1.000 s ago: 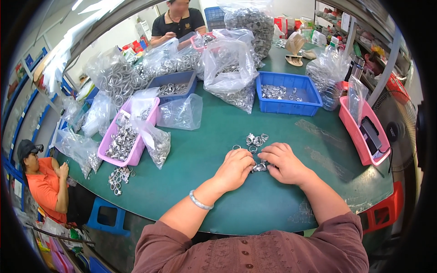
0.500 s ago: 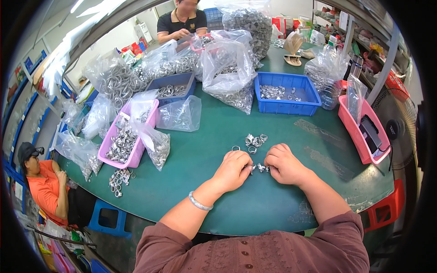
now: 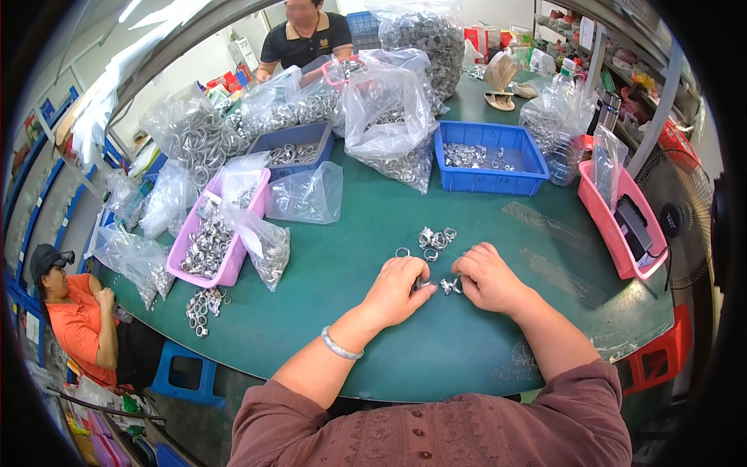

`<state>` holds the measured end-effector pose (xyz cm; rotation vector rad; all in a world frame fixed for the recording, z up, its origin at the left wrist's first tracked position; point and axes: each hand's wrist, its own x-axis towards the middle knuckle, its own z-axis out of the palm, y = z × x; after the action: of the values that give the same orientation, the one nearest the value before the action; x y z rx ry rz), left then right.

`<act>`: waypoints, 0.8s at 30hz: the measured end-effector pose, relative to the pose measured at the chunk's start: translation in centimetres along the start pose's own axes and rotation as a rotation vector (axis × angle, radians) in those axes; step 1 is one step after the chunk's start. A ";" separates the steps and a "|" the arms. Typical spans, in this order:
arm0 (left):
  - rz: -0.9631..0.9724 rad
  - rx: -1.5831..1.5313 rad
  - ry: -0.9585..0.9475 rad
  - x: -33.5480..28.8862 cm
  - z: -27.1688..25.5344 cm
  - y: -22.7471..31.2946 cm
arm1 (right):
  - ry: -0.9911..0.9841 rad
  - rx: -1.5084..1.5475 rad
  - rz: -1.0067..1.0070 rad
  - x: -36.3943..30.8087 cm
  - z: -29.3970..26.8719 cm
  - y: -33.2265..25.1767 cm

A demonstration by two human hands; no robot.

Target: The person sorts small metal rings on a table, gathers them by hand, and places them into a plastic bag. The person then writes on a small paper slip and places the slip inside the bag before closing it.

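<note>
My left hand (image 3: 397,289), a bangle at its wrist, is closed with thumb and forefinger around a silver metal ring clamp (image 3: 420,283), mostly covered by the fingers. My right hand (image 3: 490,280) rests on the table to the right with curled fingers; its fingertips hide whatever they grip. Between the two hands lie a few small clamps (image 3: 450,286), touching or close to the right fingertips. Just beyond sits a loose pile of ring clamps (image 3: 434,241), with a single ring (image 3: 402,253) beside my left knuckles.
A blue tray (image 3: 492,184) of clamps stands ahead, near a large clear bag (image 3: 389,152) of them. Leftward are a pink basket (image 3: 177,257) and a loose heap (image 3: 201,310). At right is another pink basket (image 3: 615,245) near a fan (image 3: 675,219). Two people sit around the table.
My left thumb and fingers have shifted slightly around the clamp. My right hand has barely moved. Across the table, the person in black has straightened and moved their hands apart.
</note>
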<state>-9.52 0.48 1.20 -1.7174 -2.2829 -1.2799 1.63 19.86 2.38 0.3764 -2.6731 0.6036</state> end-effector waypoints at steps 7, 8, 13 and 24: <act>-0.033 0.040 -0.010 -0.1 -0.1 0.4 | 0.044 0.010 -0.010 0.0 -0.2 0.0; -0.059 0.061 -0.038 -0.1 -0.2 0.5 | 0.063 0.012 -0.020 0.1 -0.2 0.0; 0.016 0.098 -0.152 -0.3 -0.6 0.6 | 0.030 -0.073 0.097 -0.4 0.0 0.3; 0.036 0.247 -0.103 -0.3 -0.4 0.3 | 0.011 -0.066 0.184 -0.1 -0.1 0.0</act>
<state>-9.38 -0.02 1.51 -1.7654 -2.3343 -0.8783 1.79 19.89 2.38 0.1089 -2.7285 0.5657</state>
